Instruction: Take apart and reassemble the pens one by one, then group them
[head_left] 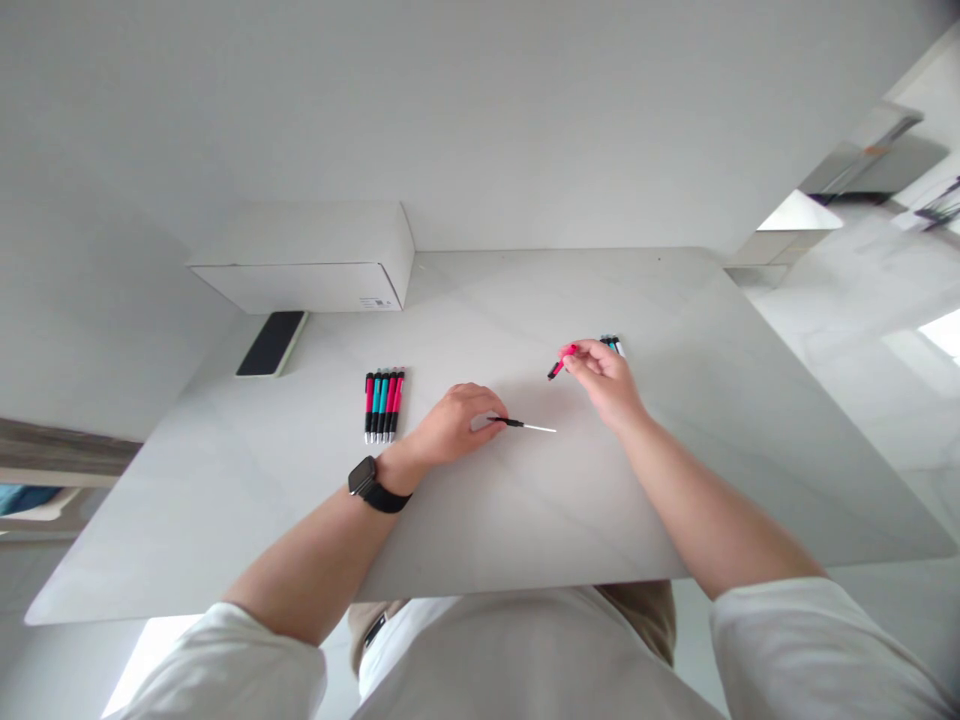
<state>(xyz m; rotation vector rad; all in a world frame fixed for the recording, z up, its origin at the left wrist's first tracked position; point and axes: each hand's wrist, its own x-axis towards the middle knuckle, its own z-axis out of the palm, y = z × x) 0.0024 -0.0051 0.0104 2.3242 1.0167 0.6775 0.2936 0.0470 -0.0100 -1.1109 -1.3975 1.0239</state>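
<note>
My left hand (456,422) is closed in a pinch on a black pen grip (514,423), from which a thin white refill (541,429) sticks out to the right. Between the fingertips of my right hand (606,382) is a pink pen barrel (568,351) with a black clip, tilted and held above the tabletop. The two pen parts are apart. Left of my left hand lies a neat row of several pink and teal pens (385,400) with black grips. Behind my right hand, more pens (613,344) show only in part; the hand hides the rest.
A white box (307,288) stands against the wall at the back left of the pale marbled table (480,540). In front of the box lies a dark-screened phone (272,344). The table's right edge borders open floor.
</note>
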